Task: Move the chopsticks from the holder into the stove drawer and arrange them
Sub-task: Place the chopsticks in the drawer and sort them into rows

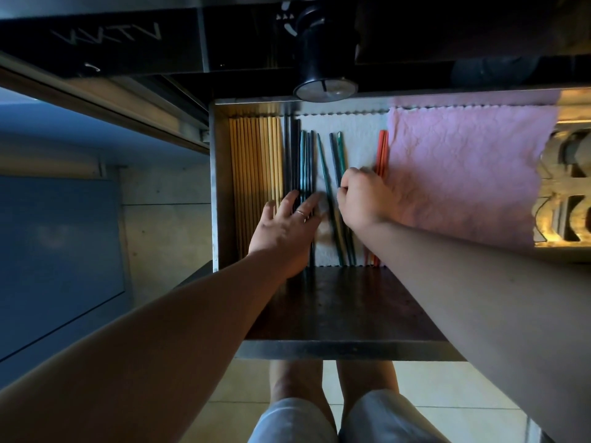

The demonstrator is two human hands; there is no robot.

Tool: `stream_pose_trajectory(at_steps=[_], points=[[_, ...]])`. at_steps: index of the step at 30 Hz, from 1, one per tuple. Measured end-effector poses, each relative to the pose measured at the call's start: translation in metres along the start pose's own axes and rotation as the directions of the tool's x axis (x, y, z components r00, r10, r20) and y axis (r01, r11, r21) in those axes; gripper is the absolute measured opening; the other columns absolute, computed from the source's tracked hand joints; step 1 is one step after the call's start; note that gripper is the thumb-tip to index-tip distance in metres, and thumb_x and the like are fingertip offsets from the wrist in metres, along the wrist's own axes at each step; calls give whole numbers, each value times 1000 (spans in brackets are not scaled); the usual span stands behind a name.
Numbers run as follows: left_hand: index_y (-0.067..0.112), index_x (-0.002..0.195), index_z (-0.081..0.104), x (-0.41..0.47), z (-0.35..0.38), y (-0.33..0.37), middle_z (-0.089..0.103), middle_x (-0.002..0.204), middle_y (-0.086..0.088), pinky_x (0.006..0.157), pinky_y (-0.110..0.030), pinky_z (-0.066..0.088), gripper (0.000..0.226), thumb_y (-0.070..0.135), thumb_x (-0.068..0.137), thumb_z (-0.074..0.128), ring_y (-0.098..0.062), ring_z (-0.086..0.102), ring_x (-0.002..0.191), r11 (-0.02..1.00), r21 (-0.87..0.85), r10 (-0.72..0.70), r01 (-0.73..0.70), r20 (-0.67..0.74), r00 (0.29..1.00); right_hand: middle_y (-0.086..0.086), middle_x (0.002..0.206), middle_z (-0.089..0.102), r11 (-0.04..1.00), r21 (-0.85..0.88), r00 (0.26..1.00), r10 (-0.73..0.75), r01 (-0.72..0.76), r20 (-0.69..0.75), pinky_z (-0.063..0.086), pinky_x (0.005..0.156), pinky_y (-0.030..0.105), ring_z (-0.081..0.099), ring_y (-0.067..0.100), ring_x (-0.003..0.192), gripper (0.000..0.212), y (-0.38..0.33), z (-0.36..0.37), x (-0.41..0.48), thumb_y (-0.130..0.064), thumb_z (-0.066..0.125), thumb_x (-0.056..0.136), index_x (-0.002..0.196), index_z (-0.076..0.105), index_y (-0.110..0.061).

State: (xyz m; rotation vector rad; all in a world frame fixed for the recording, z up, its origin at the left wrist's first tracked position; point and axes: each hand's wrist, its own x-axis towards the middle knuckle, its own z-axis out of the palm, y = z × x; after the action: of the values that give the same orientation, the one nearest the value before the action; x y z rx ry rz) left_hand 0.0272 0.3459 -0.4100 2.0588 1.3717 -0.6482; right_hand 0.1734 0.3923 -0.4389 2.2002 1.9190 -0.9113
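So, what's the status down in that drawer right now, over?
Left hand flat on the dark chopsticks. Right hand pinching the loose green chopsticks. Wooden chopsticks lined up at left. Pink cloth alongside, not in the way.

Pale logo lettering [107, 35] spotted upside down on stove front panel [179, 33], letters not reliably made out. Small white triangle marks [284, 16] seen beside control knob [323, 52].

Both forearms [166, 327] are bare as far as the frame shows. The left hand [287, 225] wears a thin, pale metal ring [300, 213], seemingly on the middle or ring finger. Light grey-white shorts [294, 420], or perhaps rolled trousers, end near the knees over bare legs [287, 382].
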Motion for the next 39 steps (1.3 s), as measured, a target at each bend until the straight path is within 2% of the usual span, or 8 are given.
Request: stream_pose_trajectory(at_steps=[3,6,11,16,23,27,32,39], points=[[35,154,11,0,1,-1,-13,163,11,117,-56,11,80,11,90,51,-27,-4,150,999,-44,-22,21,-12,1000,10,108,61,999,-35,999,23,-22,38,51,71,36,64,32,94,15,-2,4,-1,-17,56,92,103,63,-9],[32,156,-6,3,4,-5,-15,163,12,119,-54,14,89,13,91,51,-23,-5,151,997,-61,-45,42,-34,998,10,106,65,993,-45,992,112,-109,66,54,74,38,66,33,94,18,-8,4,0,-22,57,91,102,65,-10],[31,154,-16,3,9,-9,-28,158,13,121,-52,8,87,14,94,45,-19,-17,149,998,-51,-29,30,23,999,10,94,70,960,104,965,251,-258,75,41,64,25,67,30,88,27,-16,-5,3,-32,60,84,93,69,-8],[29,153,-18,4,9,-14,-37,151,17,121,-50,5,86,10,93,41,-16,-23,147,998,-67,-4,8,57,998,10,86,67,945,161,948,251,-284,195,38,63,23,67,29,87,31,-24,2,0,-34,58,85,91,69,-6],[27,156,-8,3,6,-17,-21,161,14,121,-40,0,80,11,94,40,-10,-16,148,987,-156,-20,25,36,999,11,91,71,958,152,959,214,-243,184,40,64,22,68,27,87,27,-28,9,7,-32,63,87,94,72,-7],[27,156,-7,1,10,-17,-23,160,14,122,-41,3,79,12,94,39,-10,-15,148,983,-177,-36,38,17,999,7,72,63,967,160,962,161,-198,219,33,58,20,65,27,80,26,-22,4,1,-26,61,89,69,62,-9],[37,155,-5,2,5,-11,-26,160,11,119,-52,9,82,16,95,47,-25,-12,150,997,-74,7,-5,23,1000,10,108,68,954,247,985,173,-172,19,43,79,23,63,27,102,18,-7,0,-9,-14,58,89,104,66,-8],[35,155,8,2,0,-9,-13,163,10,116,-53,18,79,19,92,54,-28,-1,150,999,-39,-4,4,-8,1000,14,121,54,975,190,990,127,-113,-64,47,85,35,57,32,108,29,-10,1,-10,-11,58,85,114,57,-7]])
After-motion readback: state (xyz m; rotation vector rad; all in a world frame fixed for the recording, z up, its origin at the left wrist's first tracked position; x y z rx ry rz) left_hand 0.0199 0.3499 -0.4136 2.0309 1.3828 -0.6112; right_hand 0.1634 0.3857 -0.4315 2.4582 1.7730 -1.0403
